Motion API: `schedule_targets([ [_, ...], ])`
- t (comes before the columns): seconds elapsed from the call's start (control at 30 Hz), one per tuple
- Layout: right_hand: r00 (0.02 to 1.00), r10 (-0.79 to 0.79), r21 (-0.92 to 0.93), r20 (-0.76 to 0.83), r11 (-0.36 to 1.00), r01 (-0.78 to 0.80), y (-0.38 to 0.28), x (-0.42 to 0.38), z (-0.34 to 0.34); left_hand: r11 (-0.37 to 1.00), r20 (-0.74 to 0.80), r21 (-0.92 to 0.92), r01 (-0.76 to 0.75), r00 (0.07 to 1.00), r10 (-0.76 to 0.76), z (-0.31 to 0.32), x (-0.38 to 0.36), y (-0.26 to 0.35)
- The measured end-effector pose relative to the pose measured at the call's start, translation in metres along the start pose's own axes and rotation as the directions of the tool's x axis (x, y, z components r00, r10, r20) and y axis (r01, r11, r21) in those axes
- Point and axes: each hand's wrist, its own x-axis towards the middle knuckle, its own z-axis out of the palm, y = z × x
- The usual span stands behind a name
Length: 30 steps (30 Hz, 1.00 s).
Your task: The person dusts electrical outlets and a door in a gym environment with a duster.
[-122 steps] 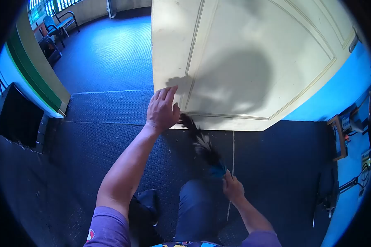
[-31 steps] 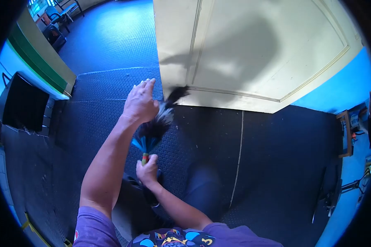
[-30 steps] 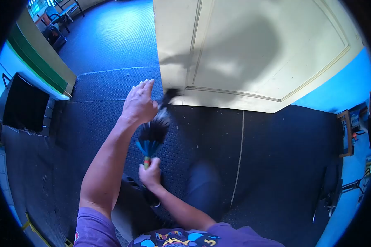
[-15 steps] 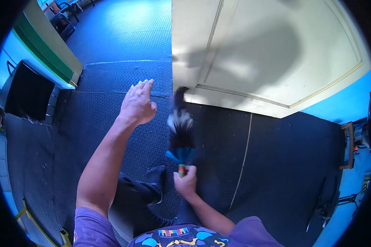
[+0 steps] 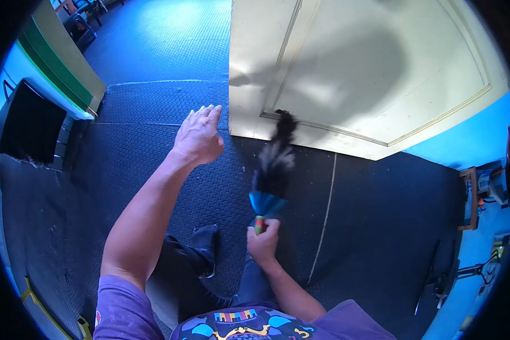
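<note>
My right hand point(image 5: 263, 241) is wrapped round the handle of a feather duster point(image 5: 274, 164), low in front of my body. The duster has blue feathers by the handle, then black and grey-white ones, and its dark tip overlaps the lower edge of a cream panelled door point(image 5: 345, 73). Held out to the left of the door's edge, my left hand point(image 5: 199, 135) has its fingers extended and nothing in it. It does not touch the door.
Black textured mats point(image 5: 136, 158) cover the floor. A black box-like object point(image 5: 33, 124) stands by the left wall. At the right are a wooden frame point(image 5: 468, 198) against the blue wall and a dark rack point(image 5: 436, 280). Chairs point(image 5: 80, 28) show at the top left.
The feather duster and my right hand have moved right, and the duster now leans further right. My left hand has shifted slightly right. The view has turned a little, moving the door left.
</note>
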Motion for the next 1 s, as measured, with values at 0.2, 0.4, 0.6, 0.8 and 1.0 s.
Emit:
schedule_targets([
  [0.2, 0.961, 0.023, -0.047, 0.276, 0.999, -0.011, -0.006, -0.026, -0.032, 1.000, -0.010, -0.011, -0.022, 1.000, 0.022, -0.005, 0.000, 0.003],
  [0.4, 0.973, 0.004, -0.130, 0.230, 0.991, 0.027, 0.006, 0.007, -0.023, 1.000, 0.012, 0.002, -0.004, 1.000, 0.004, -0.009, -0.001, 0.007],
  [0.6, 0.889, -0.101, -0.136, 0.447, 0.974, 0.179, -0.007, -0.015, -0.040, 0.999, -0.036, -0.047, 0.018, 0.999, -0.020, -0.013, 0.001, -0.001],
  [0.8, 0.701, -0.706, -0.411, 0.102, 0.611, 0.676, -0.071, 0.084, -0.110, 0.982, -0.265, -0.188, 0.017, 0.962, -0.067, -0.024, 0.002, -0.001],
  [1.0, 0.698, -0.578, -0.605, 0.423, 0.393, 0.692, -0.035, 0.164, -0.148, 0.981, -0.212, -0.173, 0.088, 0.969, -0.124, -0.027, -0.002, -0.013],
])
